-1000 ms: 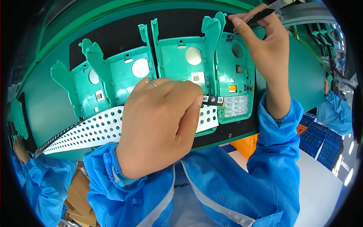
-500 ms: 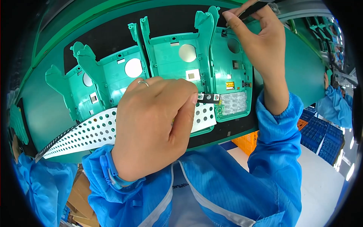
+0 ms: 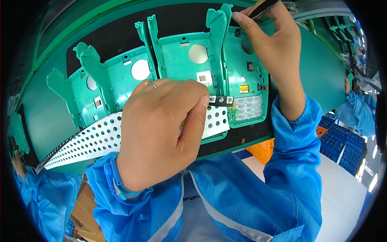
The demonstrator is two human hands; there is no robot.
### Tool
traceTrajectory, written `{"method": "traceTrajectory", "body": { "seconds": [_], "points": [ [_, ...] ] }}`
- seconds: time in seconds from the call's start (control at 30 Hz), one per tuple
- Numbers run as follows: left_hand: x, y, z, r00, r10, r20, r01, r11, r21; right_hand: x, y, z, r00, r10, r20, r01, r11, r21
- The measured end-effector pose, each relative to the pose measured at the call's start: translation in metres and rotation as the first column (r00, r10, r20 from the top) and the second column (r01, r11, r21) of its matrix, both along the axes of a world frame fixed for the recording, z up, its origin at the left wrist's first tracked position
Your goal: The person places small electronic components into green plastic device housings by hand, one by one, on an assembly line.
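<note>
My left hand (image 3: 163,129) is closed, thumb against fingers, on a white sheet (image 3: 92,135) punched with rows of round holes. A short black strip (image 3: 221,101) with pale, round-marked squares sticks out past the thumb. Beyond this hand, green plastic housings (image 3: 177,52) stand side by side. My right hand (image 3: 276,44) is over the top of the rightmost housing (image 3: 238,76), which holds a clear bumpy panel (image 3: 248,107) and a small yellow part (image 3: 244,88). Its fingers pinch a slim dark tool (image 3: 264,9); the tool's kind and tip are unclear.
A black mat (image 3: 250,135) lies under the housings on the green bench (image 3: 318,86). Below the bench at right are an orange crate (image 3: 261,150) and blue crates (image 3: 342,137). Blue-sleeved co-workers (image 3: 356,113) are at both sides.
My left hand has shifted slightly up and left with the white sheet and black strip. My right hand has also moved a little left, and its dark tool looks more level.
</note>
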State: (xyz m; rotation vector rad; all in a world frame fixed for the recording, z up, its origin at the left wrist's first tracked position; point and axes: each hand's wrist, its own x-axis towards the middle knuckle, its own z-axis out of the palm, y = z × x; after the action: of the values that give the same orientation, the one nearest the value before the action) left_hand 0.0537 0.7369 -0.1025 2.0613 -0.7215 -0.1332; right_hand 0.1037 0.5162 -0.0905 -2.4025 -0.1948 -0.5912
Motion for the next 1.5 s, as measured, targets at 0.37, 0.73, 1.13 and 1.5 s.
{"method": "traceTrajectory", "body": {
  "seconds": [0.37, 0.73, 1.13, 1.5],
  "points": [
    [-0.002, 0.001, -0.004, 0.988, 0.068, -0.142, -0.096, 0.975, -0.200, -0.042, 0.007, 0.008, 0.864, 0.502, -0.032, -0.388, 0.706, 0.592],
    [-0.001, 0.003, -0.001, 0.964, 0.049, -0.263, -0.117, 0.962, -0.248, -0.048, 0.014, 0.016, 0.838, 0.495, -0.230, -0.330, 0.795, 0.509],
    [0.000, 0.005, 0.002, 0.951, 0.051, -0.305, -0.126, 0.964, -0.232, -0.049, 0.014, 0.016, 0.812, 0.510, -0.283, -0.320, 0.796, 0.514],
    [-0.002, 0.005, 0.002, 0.955, 0.054, -0.291, -0.139, 0.949, -0.281, -0.057, 0.020, 0.021, 0.846, 0.521, -0.116, -0.468, 0.829, 0.305]
  ]
}}
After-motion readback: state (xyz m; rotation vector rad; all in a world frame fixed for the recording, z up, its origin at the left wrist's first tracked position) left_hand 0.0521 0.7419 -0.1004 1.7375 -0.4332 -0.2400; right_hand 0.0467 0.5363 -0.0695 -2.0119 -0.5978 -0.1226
